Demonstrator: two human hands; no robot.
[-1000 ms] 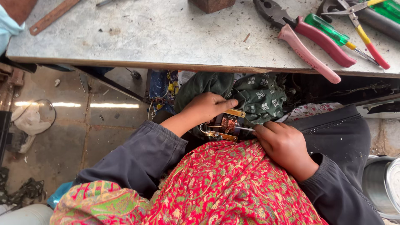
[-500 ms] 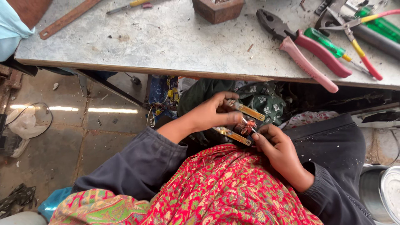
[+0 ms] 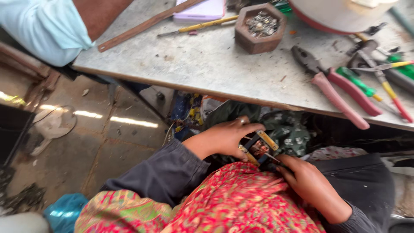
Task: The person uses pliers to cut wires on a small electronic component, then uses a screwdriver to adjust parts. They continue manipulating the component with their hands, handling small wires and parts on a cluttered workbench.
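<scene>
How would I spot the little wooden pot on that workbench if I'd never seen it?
Start at the grey workbench, then look along its far side, left of the pink-handled pliers. There stands the wooden pot. It alone is six-sided and brown, filled with small metal bits.

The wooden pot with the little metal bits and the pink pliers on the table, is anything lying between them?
Nothing. In the head view, only bare grey tabletop lies between the six-sided wooden pot and the pink-handled pliers.

Pliers (image 3: 332, 88) on bench (image 3: 207, 64), right of hexagonal box (image 3: 260, 28); hands below edge.
</scene>
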